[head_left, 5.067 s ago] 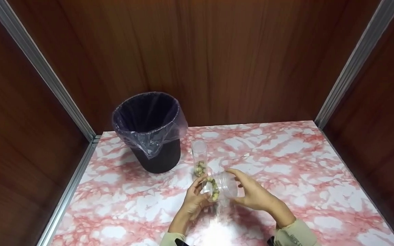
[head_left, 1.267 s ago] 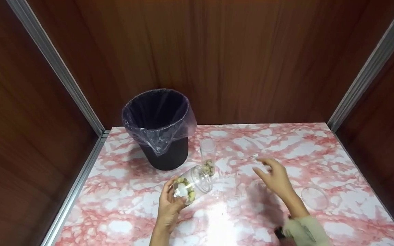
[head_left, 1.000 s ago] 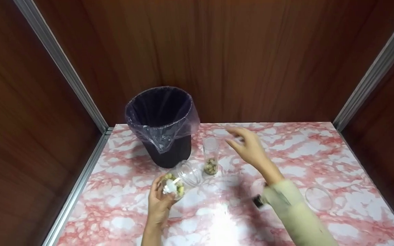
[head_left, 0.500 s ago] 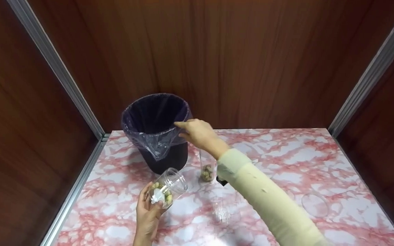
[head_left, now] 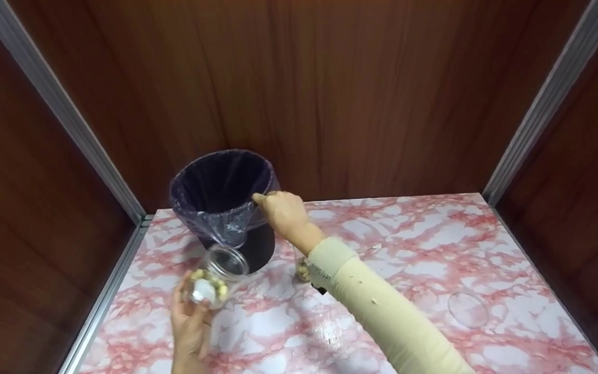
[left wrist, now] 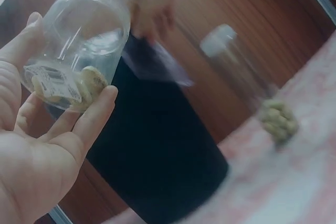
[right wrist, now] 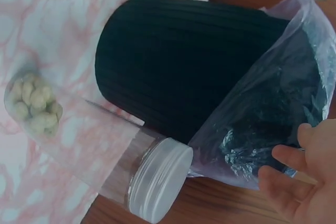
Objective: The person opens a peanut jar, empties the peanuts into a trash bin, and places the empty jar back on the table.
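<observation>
My left hand (head_left: 191, 324) grips a clear plastic jar (head_left: 228, 263), tilted with its lidless mouth towards the bin. Pale nut-like pieces (left wrist: 90, 82) lie at its base, and a white label is stuck there. My right hand (head_left: 284, 212) holds the near right rim of a black trash bin (right wrist: 173, 56), thumb on the inner side, fingers over the purple liner bag (right wrist: 262, 103). Beside the bin stands a taller capped jar (right wrist: 105, 145) with similar pieces at its bottom. My right forearm mostly hides that jar in the head view.
A round transparent lid (head_left: 467, 310) lies on the right of the pink-and-white marbled table (head_left: 506, 270). A small pale scrap (head_left: 376, 246) lies near the middle. Brown wood-look panels (head_left: 382, 104) with metal corner strips stand at the back and both sides.
The held jar's lid has come off and lies at the right. My right hand has crossed left to the bin's rim. My left hand has carried the tilted jar left, nearer the bin.
</observation>
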